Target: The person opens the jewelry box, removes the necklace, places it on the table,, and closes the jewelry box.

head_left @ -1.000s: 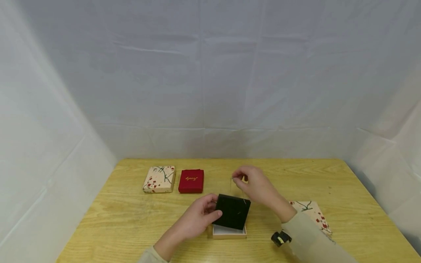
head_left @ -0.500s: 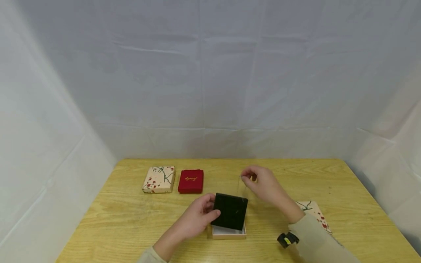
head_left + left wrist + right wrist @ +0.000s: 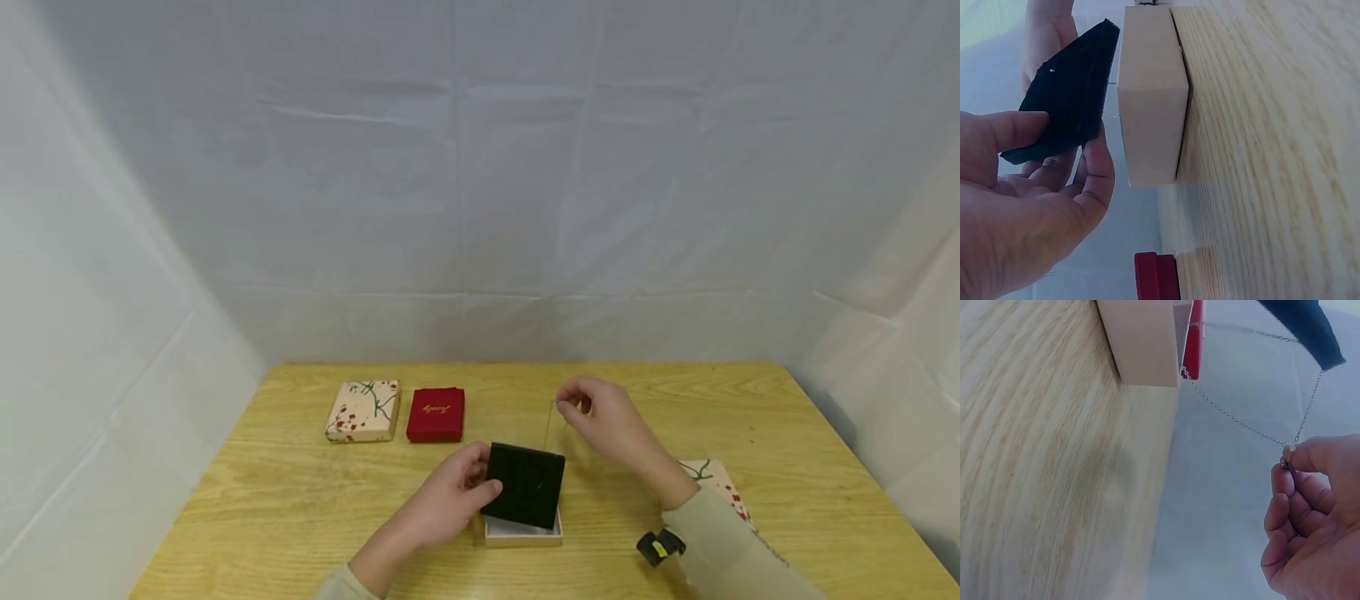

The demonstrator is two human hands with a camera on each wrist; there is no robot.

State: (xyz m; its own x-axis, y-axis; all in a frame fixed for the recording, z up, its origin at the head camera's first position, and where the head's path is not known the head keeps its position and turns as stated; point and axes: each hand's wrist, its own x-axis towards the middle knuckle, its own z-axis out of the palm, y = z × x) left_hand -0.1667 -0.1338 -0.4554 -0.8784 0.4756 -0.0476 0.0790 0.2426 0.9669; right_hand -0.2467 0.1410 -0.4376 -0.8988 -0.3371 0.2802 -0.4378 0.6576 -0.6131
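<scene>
My left hand (image 3: 442, 504) grips a square black velvet pad (image 3: 525, 487) by its left side, thumb on the face. The pad is tilted above an uncovered pale box (image 3: 523, 541), whose inside is mostly hidden. Between thumb and index finger, my right hand (image 3: 609, 423) pinches a thin silver chain (image 3: 1229, 415) near one end. In the right wrist view, one strand rises from these fingers to the pad's corner and another sags to the box. A further strand links pad and box.
A cream box with red flowers (image 3: 364, 410) and a red box with gold lettering (image 3: 437, 415) stand at the back left of the wooden table (image 3: 300, 500). To the right, a flowered square piece (image 3: 720, 483) lies partly behind my right forearm.
My right hand has moved to the right with the chain end, and the strand now looks tauter. The pad has shifted slightly left in my left hand.
</scene>
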